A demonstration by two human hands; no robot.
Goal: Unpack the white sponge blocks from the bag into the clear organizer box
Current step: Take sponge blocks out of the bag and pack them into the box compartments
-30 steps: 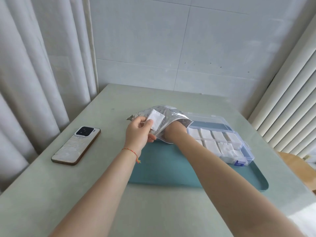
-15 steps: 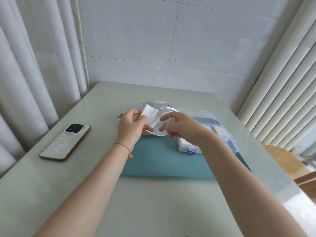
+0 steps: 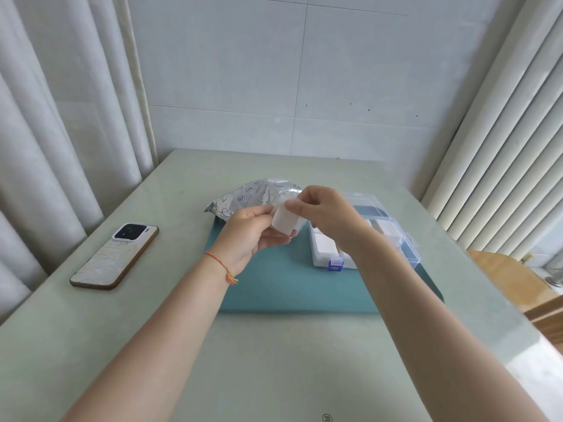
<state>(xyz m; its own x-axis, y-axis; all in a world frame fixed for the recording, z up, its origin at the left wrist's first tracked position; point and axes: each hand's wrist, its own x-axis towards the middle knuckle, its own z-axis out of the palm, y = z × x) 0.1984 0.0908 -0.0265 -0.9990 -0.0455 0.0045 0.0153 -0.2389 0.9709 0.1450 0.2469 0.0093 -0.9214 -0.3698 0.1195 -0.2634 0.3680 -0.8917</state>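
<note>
Right hand (image 3: pixel 327 219) pinches a white sponge block (image 3: pixel 284 221) at the bag (image 3: pixel 249 197) mouth; left hand (image 3: pixel 249 236) clamps the bag; organizer box (image 3: pixel 408 248) just beside.

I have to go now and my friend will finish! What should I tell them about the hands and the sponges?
Left hand holds the silver bag up over the teal mat.
Right hand pinches a white sponge block at the bag's mouth.
The clear organizer box sits open on the mat, to the right, with several blocks already inside.
Left to do: put this block in the box, then check the bag for more; its inside is hidden.
</note>
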